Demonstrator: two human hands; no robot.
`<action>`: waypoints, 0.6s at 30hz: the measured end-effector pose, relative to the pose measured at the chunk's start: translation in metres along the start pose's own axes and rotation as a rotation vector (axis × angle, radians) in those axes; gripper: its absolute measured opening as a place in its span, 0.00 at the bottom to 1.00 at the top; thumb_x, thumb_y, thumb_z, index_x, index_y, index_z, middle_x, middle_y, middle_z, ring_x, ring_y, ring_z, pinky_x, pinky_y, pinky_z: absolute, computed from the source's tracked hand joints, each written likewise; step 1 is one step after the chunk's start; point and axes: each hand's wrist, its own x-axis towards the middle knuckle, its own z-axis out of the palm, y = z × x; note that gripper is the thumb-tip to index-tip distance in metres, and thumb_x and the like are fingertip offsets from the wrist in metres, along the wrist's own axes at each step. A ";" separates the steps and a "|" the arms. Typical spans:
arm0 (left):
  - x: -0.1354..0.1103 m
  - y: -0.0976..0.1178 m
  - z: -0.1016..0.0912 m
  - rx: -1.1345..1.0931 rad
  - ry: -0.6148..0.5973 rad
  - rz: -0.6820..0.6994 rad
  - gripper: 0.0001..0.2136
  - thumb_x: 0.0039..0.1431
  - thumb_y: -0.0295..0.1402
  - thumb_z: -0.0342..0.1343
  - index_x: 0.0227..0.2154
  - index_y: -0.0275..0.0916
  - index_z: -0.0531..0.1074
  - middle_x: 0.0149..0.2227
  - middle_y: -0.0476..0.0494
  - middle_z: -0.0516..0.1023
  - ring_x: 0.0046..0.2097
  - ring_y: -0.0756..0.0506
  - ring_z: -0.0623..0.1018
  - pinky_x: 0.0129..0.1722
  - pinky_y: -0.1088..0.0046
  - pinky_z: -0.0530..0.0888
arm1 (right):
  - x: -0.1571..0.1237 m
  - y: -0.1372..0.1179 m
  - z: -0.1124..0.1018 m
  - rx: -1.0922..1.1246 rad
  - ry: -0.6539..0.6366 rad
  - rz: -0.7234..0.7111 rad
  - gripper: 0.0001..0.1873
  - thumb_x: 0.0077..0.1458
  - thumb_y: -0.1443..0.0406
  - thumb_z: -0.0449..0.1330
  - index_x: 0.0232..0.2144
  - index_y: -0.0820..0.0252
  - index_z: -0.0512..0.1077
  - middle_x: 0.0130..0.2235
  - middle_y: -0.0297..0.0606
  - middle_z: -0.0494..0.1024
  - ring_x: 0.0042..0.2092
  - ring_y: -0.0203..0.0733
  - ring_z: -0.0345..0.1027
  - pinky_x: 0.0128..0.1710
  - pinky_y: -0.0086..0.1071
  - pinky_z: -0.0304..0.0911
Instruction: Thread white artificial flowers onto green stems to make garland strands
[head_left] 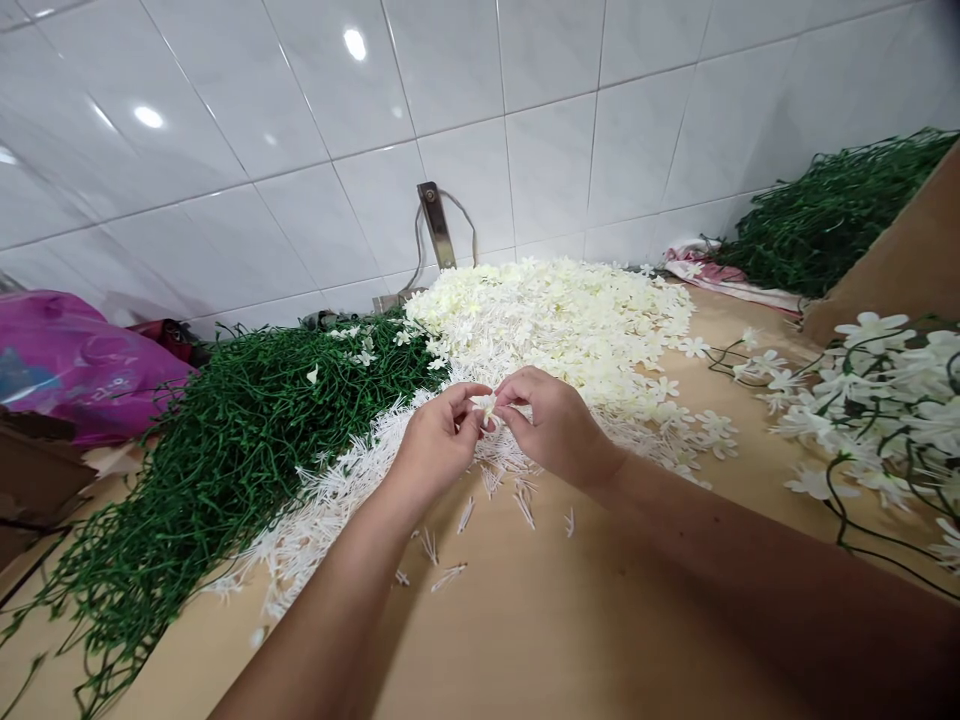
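Between my two hands is a small white artificial flower [487, 406], pinched from both sides. My left hand [442, 428] has its thumb and fingers closed on the flower's left side. From the right, my right hand [551, 415] grips a petal edge with thumb and forefinger. Behind them rises a large heap of cream-white flower heads [562, 310]. White stamen pieces [360, 480] spread in a band beneath and left of my hands, with a few strays on the tabletop. A thick pile of green plastic stems [247, 430] lies to the left.
Finished-looking white flowers on green stems [885, 400] lie at the right. Behind them are a cardboard sheet [892, 250], another green stem pile [840, 210] and a red-white cloth [720, 275]. A purple plastic bag [82, 360] sits far left. A tiled wall [555, 150] borders the wooden table [525, 620].
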 end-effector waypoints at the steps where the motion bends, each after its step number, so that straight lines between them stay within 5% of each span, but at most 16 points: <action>1: 0.000 0.000 0.000 0.014 0.004 0.011 0.13 0.49 0.30 0.48 0.39 0.37 0.66 0.24 0.49 0.71 0.27 0.50 0.72 0.28 0.75 0.67 | 0.000 0.000 0.000 -0.009 -0.002 -0.002 0.04 0.44 0.74 0.52 0.22 0.64 0.65 0.29 0.40 0.69 0.33 0.38 0.63 0.33 0.31 0.59; 18: -0.004 0.002 -0.002 0.268 0.006 0.130 0.14 0.51 0.29 0.45 0.42 0.42 0.64 0.25 0.49 0.72 0.28 0.50 0.72 0.30 0.75 0.66 | -0.002 -0.010 0.000 -0.107 0.002 -0.089 0.06 0.46 0.74 0.49 0.24 0.65 0.65 0.33 0.46 0.68 0.37 0.42 0.63 0.34 0.34 0.60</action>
